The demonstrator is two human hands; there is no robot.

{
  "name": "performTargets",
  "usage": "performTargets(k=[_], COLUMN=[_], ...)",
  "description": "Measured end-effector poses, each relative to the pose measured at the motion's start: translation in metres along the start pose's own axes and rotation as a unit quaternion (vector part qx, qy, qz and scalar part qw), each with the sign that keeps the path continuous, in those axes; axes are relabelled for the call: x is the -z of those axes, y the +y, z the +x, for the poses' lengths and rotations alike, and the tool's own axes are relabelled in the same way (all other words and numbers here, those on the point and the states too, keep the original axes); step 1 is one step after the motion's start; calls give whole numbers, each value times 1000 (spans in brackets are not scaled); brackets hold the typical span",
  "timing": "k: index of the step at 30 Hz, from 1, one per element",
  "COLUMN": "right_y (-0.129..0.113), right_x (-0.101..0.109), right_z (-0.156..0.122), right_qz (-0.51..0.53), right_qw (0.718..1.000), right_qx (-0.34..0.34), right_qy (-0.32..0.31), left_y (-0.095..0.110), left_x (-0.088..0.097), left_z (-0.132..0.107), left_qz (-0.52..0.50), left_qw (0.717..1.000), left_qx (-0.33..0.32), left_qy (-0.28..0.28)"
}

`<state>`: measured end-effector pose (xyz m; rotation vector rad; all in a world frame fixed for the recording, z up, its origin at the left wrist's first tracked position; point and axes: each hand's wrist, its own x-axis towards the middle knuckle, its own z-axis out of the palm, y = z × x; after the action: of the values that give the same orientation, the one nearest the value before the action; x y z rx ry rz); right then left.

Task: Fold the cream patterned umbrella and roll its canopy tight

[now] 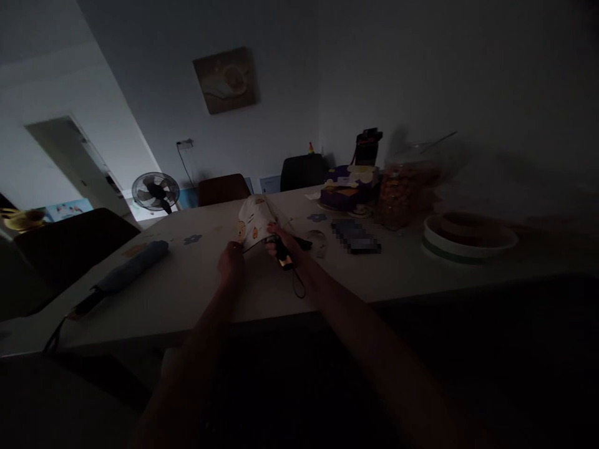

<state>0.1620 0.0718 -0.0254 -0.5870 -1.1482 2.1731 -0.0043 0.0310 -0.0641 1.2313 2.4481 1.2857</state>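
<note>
Umbrella cloth [255,218] is pinched in the left grip [231,260], the handle [284,259] clasped in the right grip [285,239] — cloth apparently being arranged, steadiness needed.

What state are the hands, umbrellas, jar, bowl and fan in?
White umbrella: loosely gathered, not furled
Left hand: pinching the white umbrella's edge
Right hand: gripping its handle
Blue umbrella: furled, lying on table
Jar: upright, filled
Bowl: upright
Fan: upright; running or not, unclear
</note>
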Motion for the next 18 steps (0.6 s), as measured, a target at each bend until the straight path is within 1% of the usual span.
performTargets(k=[3, 5, 7, 9, 11, 12, 13, 15, 18], right_y=[-2, -2, -1, 3, 9, 13, 16, 21, 23], right_x=[-2, -3, -4, -4, -5, -5, -5, -6, -9], right_z=[-4, -5, -5, -3, -1, 0, 1, 1, -3], right_qz=[-21, -21, -22, -36, -58, -69, -82, -107, -146], right_qw=[1000, 999, 999, 998, 997, 995, 994, 991, 985], right_qx=[-14, -26, -31, -28, -11, -2, 6, 5, -35], right_qy=[-4, -10, -21, -39, -59, -66, -70, -77, -81], left_y=[3, 7, 12, 18, 22, 23, 24, 24, 21], left_x=[-2, -2, -4, -5, -6, -6, -6, -5, -4], left_z=[-6, -11, -17, -23, -27, -28, -28, -28, -26], left_qz=[88, 127, 168, 231, 286, 300, 301, 291, 268], left_qw=[995, 989, 980, 959, 934, 926, 924, 927, 937], left_qx=[-27, -51, -93, -151, -201, -214, -218, -217, -207], left_qy=[-35, -51, -60, -68, -79, -85, -89, -91, -86])
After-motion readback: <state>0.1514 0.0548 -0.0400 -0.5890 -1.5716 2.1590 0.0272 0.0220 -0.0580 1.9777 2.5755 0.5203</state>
